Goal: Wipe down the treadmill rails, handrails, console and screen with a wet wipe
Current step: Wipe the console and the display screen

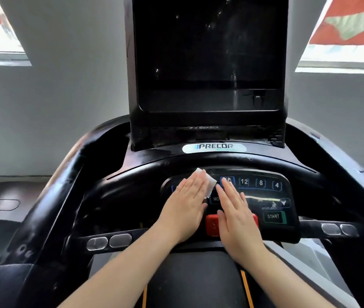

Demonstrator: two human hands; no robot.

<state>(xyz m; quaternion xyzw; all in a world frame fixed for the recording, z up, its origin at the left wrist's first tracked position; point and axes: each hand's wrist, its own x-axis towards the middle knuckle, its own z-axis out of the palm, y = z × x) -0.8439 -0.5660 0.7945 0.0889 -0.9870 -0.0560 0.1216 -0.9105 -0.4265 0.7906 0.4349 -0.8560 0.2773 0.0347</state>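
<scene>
Black console panel [265, 196] carries both hands laid flat, fingers straight. The right hand [235, 216] covers the red stop button [212, 225]; the left hand [185, 210] presses a white wet wipe [208, 182] onto the keys. Beyond stands the dark screen [207, 52].

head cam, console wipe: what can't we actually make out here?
- Wet wipe: mostly under the left hand; its full extent is hidden.
- Keypad left half: covered by both hands; only 12, 8, 4 and START read.
- Red stop button: partly under the right hand.
- Screen: top cut off by the frame edge; dark, streaks only.
- Treadmill rails: out of frame.
</scene>
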